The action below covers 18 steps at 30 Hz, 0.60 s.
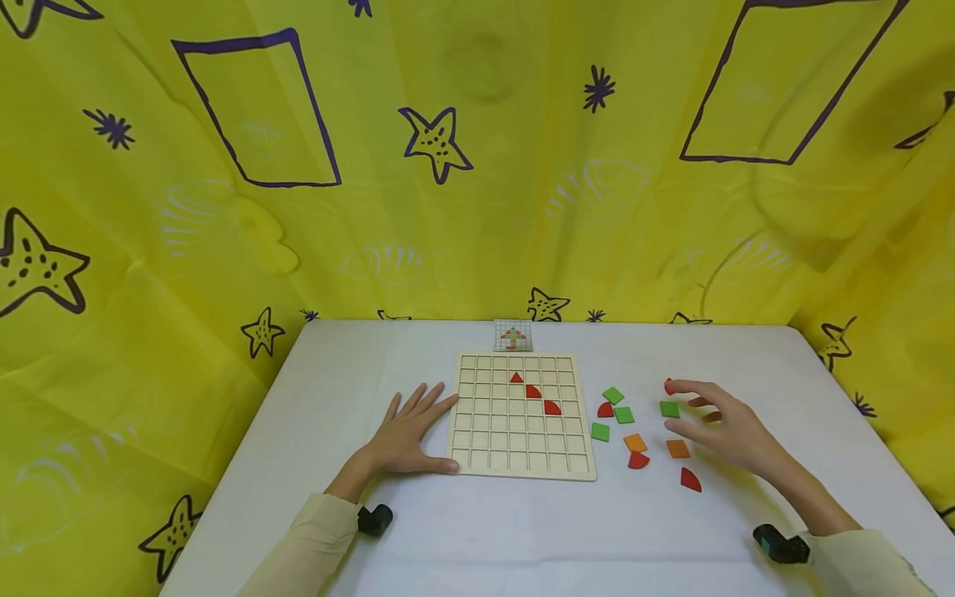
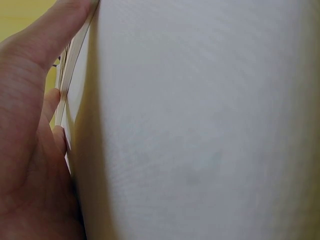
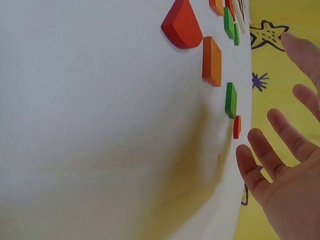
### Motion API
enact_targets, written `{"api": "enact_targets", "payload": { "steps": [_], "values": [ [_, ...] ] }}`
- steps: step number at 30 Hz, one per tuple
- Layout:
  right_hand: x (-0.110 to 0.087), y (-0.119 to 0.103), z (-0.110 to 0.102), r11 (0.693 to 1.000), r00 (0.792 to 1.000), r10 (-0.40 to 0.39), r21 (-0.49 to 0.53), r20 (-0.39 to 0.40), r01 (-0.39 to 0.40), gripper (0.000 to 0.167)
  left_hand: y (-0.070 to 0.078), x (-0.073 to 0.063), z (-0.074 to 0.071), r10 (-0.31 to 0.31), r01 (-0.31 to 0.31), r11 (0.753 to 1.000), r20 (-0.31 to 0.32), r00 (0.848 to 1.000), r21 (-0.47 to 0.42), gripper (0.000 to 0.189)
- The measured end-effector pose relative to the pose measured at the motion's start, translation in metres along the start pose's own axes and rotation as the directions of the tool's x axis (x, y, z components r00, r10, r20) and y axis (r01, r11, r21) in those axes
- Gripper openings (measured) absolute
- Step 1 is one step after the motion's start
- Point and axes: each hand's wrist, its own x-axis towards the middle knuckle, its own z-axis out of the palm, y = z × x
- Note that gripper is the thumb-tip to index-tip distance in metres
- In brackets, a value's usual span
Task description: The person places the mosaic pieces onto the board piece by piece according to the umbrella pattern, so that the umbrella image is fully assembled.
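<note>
A yellow curtain (image 1: 477,240) with dark star drawings hangs behind the white counter (image 1: 418,539). On the counter lies a wooden board (image 1: 477,476) of square cells. The left hand (image 1: 409,435) rests at its left side, grip spread, thumb and a finger touching the edge. The right hand (image 1: 727,427) hovers above the counter's right part, grip spread and holding nothing. Just beyond the board's far edge lies a card (image 1: 512,324) showing a coloured figure. Right of the board lie four green squares (image 1: 600,432) and two orange squares (image 1: 677,448), then three red quarter-circles (image 1: 690,480). Two more quarter-circles (image 1: 552,407) and a red triangle (image 1: 516,378) sit in cells, stepping diagonally. A partly hidden red piece (image 3: 237,127) lies near the right forefinger's tip.
</note>
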Motion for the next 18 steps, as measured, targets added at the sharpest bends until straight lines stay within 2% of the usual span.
{"api": "enact_targets", "payload": {
  "steps": [5,10,13,18],
  "values": [
    [0.001,0.006,-0.002,1.000,1.000,0.013,-0.002,-0.001,-0.013,0.056,-0.009,0.002,0.009,0.009,-0.009,1.000,-0.038,0.999,-0.007,0.112],
    [0.004,0.013,-0.005,0.994,0.991,0.110,-0.004,0.079,-0.110,0.057,-0.010,0.001,0.010,0.018,-0.019,1.000,-0.051,0.999,-0.006,0.113],
    [0.006,0.018,-0.006,0.988,0.980,0.156,-0.014,0.126,-0.156,0.056,-0.005,0.001,0.006,0.015,-0.015,1.000,-0.035,0.999,0.002,0.112],
    [0.010,0.028,-0.006,0.989,0.975,0.149,-0.029,0.162,-0.146,0.050,0.002,0.000,-0.001,-0.008,0.008,1.000,0.007,1.000,0.009,0.110]
  ]
}}
